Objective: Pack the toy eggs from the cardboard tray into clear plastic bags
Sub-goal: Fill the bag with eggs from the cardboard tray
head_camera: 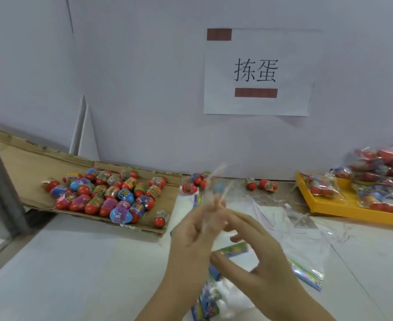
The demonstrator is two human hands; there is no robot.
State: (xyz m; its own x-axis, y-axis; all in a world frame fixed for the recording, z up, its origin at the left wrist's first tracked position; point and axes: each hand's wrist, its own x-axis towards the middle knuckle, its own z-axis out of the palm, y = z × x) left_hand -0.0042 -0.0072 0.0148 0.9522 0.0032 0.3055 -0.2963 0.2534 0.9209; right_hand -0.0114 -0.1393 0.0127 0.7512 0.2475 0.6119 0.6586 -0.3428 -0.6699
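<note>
Head view. The left hand (191,235) is raised over the table (75,274), its grip pinching the lower end of a clear plastic bag (215,181), which stands upward from the fingertips. Motion blur hides whether the bag's mouth is open, and whether the blue patch seen through it is an egg inside or one behind. The right hand (262,258) is just beside the left, fingers loosely spread and closed on nothing that can be made out.

The toy eggs (107,195) lie heaped on the cardboard tray (28,163), well to the left of both hands. A few loose eggs (268,185) sit by the wall. Filled bags (381,170) are piled on a yellow tray (330,205) at right, and spare bags (290,218) lie flat between.

Judgement: the step in hand is readying a bag. The next move calls for the right hand to part the mouth, then a reach left to the tray for eggs.
</note>
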